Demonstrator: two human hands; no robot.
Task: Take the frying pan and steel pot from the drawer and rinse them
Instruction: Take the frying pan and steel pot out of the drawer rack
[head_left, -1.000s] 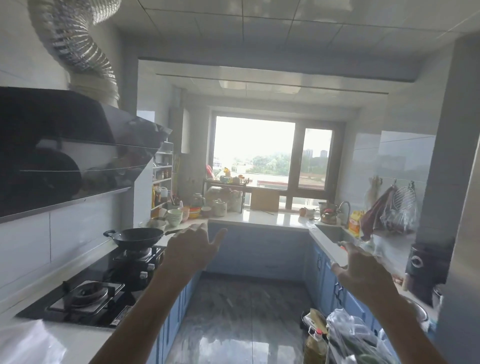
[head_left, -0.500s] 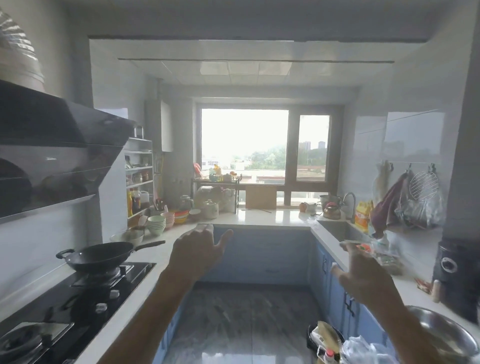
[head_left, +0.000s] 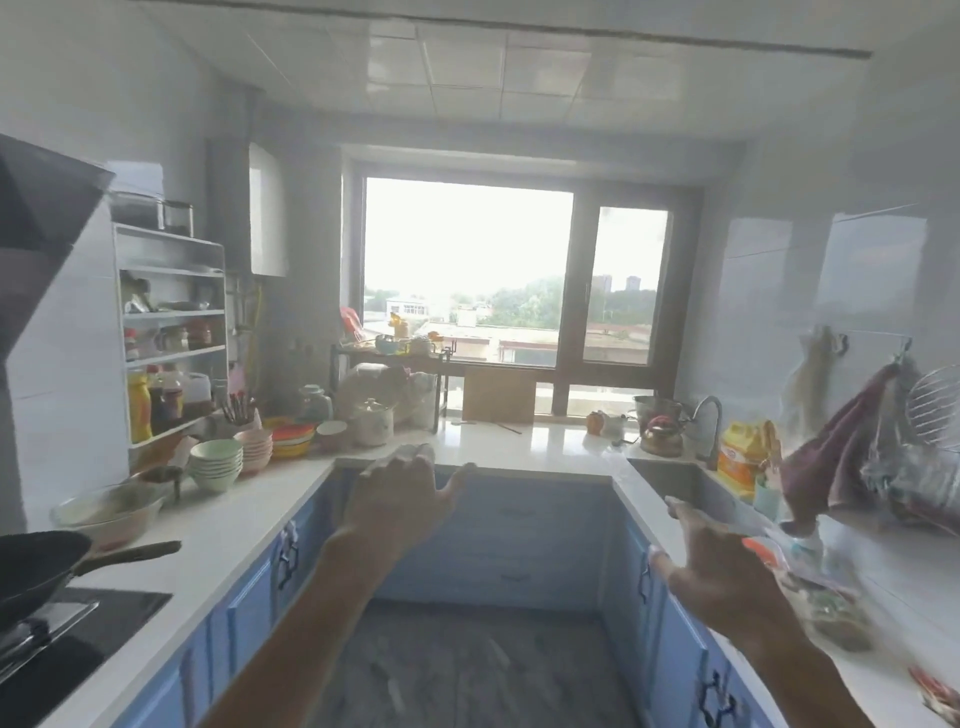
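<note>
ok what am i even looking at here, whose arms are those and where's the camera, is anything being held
There is no machine here. A person wears a wide-angle camera on the head, so this single picture shows what lies ahead of them and their own two bare arms stretched forward. The left hand and the right hand are both open with fingers spread and hold nothing.

It is a kitchen with blue cabinets running round a white counter. On the left sit a black wok on the stove, a glass bowl and stacked bowls. On the right are the sink with its tap, a kettle and a hanging cloth. The picture is blurred, and every drawer in view looks shut.
</note>
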